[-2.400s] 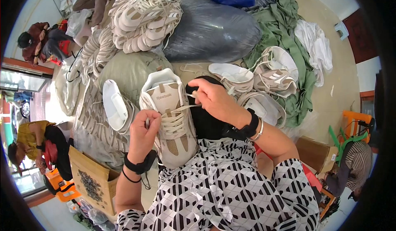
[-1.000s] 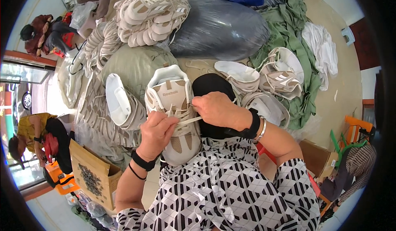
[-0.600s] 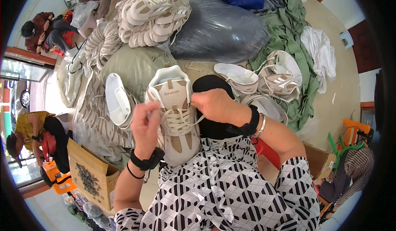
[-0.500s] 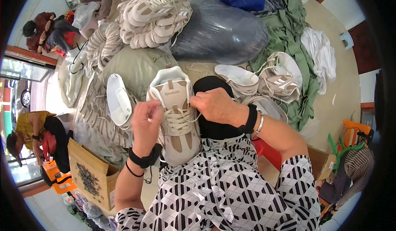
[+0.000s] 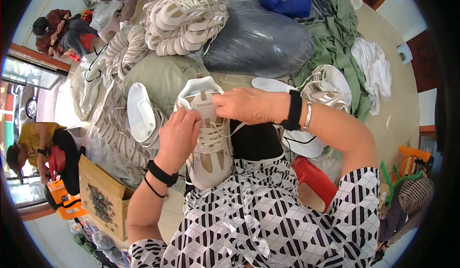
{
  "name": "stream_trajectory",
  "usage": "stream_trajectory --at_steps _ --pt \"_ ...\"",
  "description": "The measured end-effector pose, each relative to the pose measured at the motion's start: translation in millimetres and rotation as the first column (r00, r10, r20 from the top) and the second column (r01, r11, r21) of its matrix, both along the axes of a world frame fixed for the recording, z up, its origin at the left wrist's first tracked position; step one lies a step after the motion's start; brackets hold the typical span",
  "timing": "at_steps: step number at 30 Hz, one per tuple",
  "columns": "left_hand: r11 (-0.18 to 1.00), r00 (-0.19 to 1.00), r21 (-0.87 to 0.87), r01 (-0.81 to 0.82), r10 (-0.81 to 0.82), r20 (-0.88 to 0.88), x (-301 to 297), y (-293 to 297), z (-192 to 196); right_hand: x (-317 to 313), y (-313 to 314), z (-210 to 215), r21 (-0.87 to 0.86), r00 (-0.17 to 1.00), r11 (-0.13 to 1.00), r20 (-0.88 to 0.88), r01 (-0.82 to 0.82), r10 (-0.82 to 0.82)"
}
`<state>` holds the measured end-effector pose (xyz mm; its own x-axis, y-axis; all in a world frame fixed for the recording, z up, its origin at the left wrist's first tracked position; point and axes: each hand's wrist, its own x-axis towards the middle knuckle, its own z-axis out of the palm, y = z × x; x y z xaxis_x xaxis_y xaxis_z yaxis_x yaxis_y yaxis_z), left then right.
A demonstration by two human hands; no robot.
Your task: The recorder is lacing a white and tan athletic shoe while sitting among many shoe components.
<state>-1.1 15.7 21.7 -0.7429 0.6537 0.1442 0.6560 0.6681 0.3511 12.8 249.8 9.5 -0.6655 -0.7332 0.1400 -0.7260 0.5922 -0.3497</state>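
A beige and white sneaker (image 5: 209, 160) lies on my lap, its toe toward me and its heel opening away. Pale laces (image 5: 211, 140) cross its front below the tongue (image 5: 203, 106). My left hand (image 5: 178, 133) is closed at the sneaker's upper left edge, where a whitish lace loop (image 5: 185, 103) shows above the fingertips. My right hand (image 5: 249, 106) reaches across from the right, thumb and fingers pinched together over the tongue's right side. What its fingertips hold is hidden. A loose lace end hangs beneath that hand.
A similar sneaker (image 5: 143, 117) stands at left, others (image 5: 328, 88) at right. Behind are a heap of sneakers (image 5: 184, 19), a dark plastic-wrapped bundle (image 5: 261, 43) and green cloth (image 5: 335, 38). An open cardboard box (image 5: 103, 198) and a red stool (image 5: 314, 182) flank me. Other people sit around.
My right hand has moved left over the tongue. My left hand has shifted slightly right and up, its fingers now closed by the lace loop at the shoe's edge.
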Motion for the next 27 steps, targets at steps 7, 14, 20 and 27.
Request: stream_trajectory --at_steps 7,14,20,27 --pt "0.994 0.996 -0.097 0.049 -0.042 0.077 -9.9 4.8 0.9 -10.2 -10.0 -1.8 0.075 0.987 0.997 0.159 -0.02 0.008" --pt "0.996 0.984 0.066 0.059 -0.069 0.165 -9.7 -2.3 4.6 10.0 -31.1 -1.0 0.316 0.933 0.925 0.219 0.21 -0.287" --pt "0.986 0.95 0.144 -0.079 0.031 0.309 -14.7 -11.9 -3.0 17.9 -33.5 -14.0 0.187 0.861 0.907 0.289 0.377 -0.418" --pt "0.974 0.952 0.205 -0.096 0.03 0.305 -4.2 -10.5 -11.7 -5.3 -11.3 13.9 -0.567 0.554 0.125 0.823 0.814 0.122"
